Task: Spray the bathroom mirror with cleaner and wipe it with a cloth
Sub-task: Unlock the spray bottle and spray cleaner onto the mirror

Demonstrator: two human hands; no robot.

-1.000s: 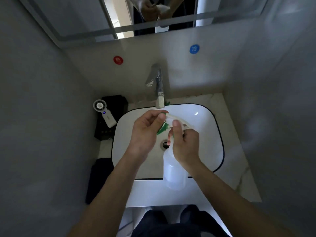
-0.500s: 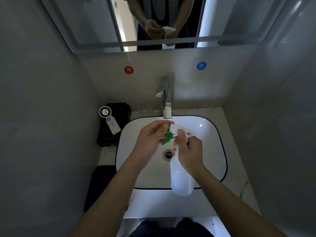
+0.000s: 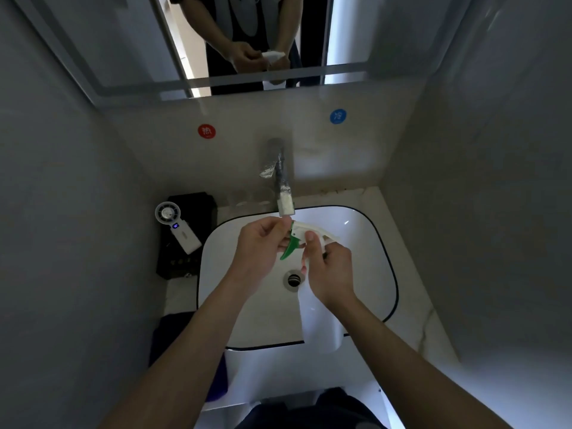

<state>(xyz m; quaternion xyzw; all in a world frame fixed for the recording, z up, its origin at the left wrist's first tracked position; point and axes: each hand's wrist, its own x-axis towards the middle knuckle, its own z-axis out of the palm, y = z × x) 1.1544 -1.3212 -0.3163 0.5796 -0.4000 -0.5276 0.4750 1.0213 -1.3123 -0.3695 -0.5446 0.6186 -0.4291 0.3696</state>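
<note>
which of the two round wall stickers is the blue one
The blue sticker is the one right of the faucet, sitting slightly higher; the red sticker is left of it.

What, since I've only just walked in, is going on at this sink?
A person holds a spray bottle over the sink. The right hand grips its neck, and the left hand pinches the nozzle, seemingly adjusting it. The spray bottle is not yet raised to the mirror above.
</note>
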